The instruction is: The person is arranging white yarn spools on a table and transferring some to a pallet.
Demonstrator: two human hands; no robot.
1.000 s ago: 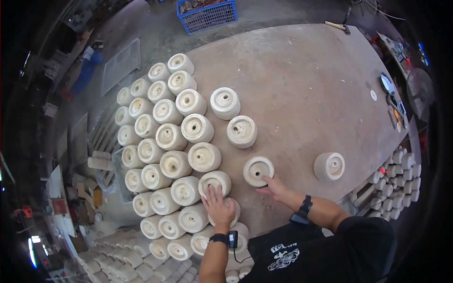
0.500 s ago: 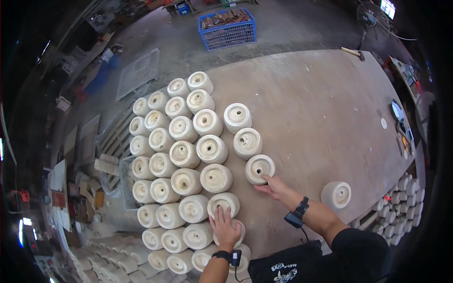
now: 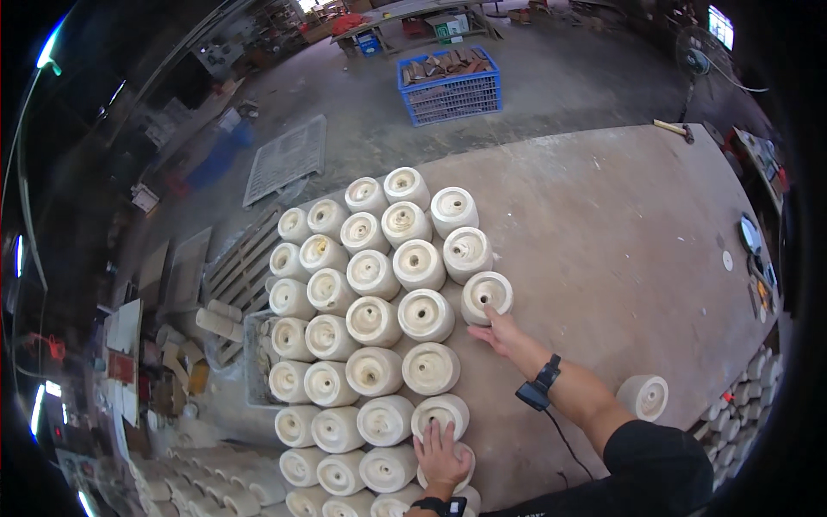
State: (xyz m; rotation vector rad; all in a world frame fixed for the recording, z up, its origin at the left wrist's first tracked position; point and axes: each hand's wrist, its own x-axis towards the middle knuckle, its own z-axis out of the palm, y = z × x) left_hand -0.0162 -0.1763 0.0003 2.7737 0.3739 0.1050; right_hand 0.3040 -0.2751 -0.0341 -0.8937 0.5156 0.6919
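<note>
Off-white round plaster moulds (image 3: 370,321), each with a recessed top and a central hole, stand in tight rows on the table's left part. My right hand (image 3: 498,333) is at the nearest mould (image 3: 487,297) of a short outer row, thumb over its rim and fingers along its near side. Two more moulds, a middle one (image 3: 468,252) and a far one (image 3: 453,211), continue that row. My left hand (image 3: 442,457) lies with fingers spread on the near rim of another mould (image 3: 440,415) and partly hides the one behind it. A single mould (image 3: 643,397) stands apart at right.
The brown tabletop (image 3: 594,258) carries a hammer (image 3: 674,129) at its far corner and small tools (image 3: 761,289) at its right edge. Beyond the table stands a blue crate (image 3: 452,95) of brown pieces. More moulds (image 3: 741,401) are stacked at lower right.
The view has shifted, so the scene sits lower and further right. The outer row's three moulds are closer to the main rows, the nearest one with my right hand on it.
</note>
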